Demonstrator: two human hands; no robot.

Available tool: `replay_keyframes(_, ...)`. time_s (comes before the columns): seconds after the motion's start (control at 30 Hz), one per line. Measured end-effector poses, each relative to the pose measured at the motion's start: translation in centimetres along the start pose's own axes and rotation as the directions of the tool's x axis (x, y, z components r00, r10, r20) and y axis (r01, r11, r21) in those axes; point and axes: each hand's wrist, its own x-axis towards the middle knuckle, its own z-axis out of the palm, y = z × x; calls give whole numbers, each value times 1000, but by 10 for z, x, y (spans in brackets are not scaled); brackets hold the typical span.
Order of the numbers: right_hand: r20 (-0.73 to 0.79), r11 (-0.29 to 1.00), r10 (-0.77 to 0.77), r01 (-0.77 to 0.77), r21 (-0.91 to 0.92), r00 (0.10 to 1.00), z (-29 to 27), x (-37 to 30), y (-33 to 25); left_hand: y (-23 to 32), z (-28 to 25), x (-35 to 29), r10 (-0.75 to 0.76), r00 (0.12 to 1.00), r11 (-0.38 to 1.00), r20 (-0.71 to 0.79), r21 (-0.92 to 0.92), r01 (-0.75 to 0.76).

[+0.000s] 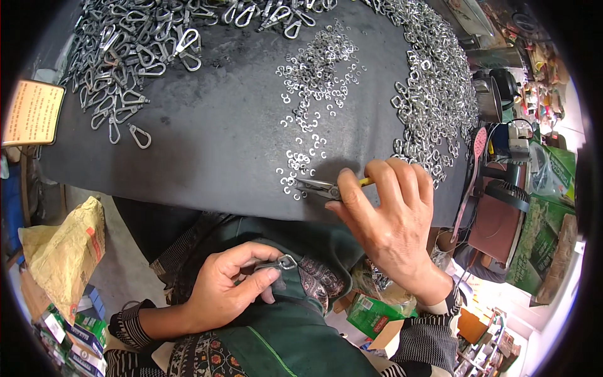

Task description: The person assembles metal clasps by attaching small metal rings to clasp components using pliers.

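Note:
My right hand is closed around a pair of pliers with a yellow handle. The jaws reach left, low over the table, to the near end of a trail of small C-shaped metal rings. Whether a ring sits between the jaws is too small to tell. Over my lap, below the table edge, my left hand pinches a metal snap hook between thumb and fingers. A squarish metal link shows at its end; the fingers hide most of the rest.
Metal snap hooks lie heaped at the far left of the dark table. A long pile of metal links runs down the right side. A pink perforated strip and a small dark fan stand right. A crumpled yellow bag is lower left.

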Motion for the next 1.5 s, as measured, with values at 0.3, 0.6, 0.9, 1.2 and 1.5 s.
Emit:
replay_keyframes(0.3, 30, 999, -33, 33, 0, 999, -4, 5, 1, -2, -9, 6, 384, 923, 878, -2, 310, -365)
replay_keyframes(0.6, -12, 906, -246, 234, 352, 969, -29, 22, 22, 31, -7, 10, -64, 998, 981, -20, -185, 59)
replay_keyframes(0.9, 2, 892, -301, 281, 355, 954, -28, 30, 21, 35, -11, 14, -41, 999, 996, -1, -78, 41)
replay_keyframes(1.2, -34, 896, -301, 295, 333, 953, -40, 18, 5, 37, -11, -3, 288, 957, 917, 34, 278, -286)
replay_keyframes(1.5, 148, 926, -33, -26, 377, 988, -16, -42, -31, 162, -103, 69, 652, 568, -574, 502, 817, -63)
